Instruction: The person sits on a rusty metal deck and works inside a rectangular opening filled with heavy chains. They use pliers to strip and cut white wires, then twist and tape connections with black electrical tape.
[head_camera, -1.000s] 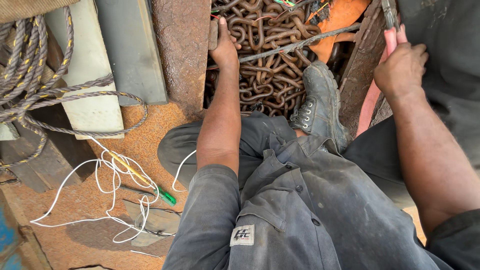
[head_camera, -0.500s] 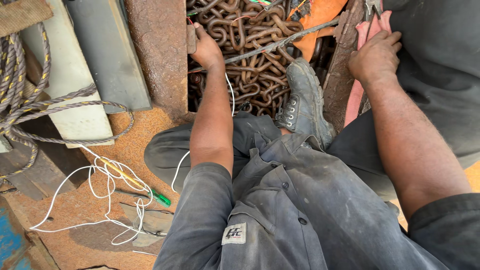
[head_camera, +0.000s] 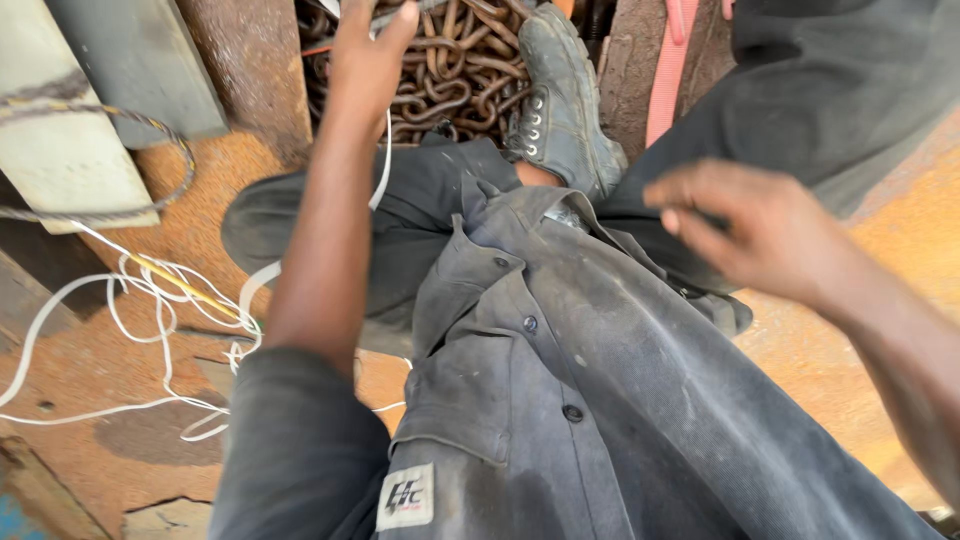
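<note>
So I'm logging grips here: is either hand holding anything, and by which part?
The right hand is blurred but open and empty. The left hand reaches over the chains; any hold cannot be told.

I see a dark grey work jacket (head_camera: 600, 400), dusty and faded, with dark round buttons down its front and a small white patch near the hem. Its left sleeve (head_camera: 290, 450) is pushed up. Matching grey trousers (head_camera: 400, 215) end at a scuffed grey lace-up boot (head_camera: 560, 100).
</note>
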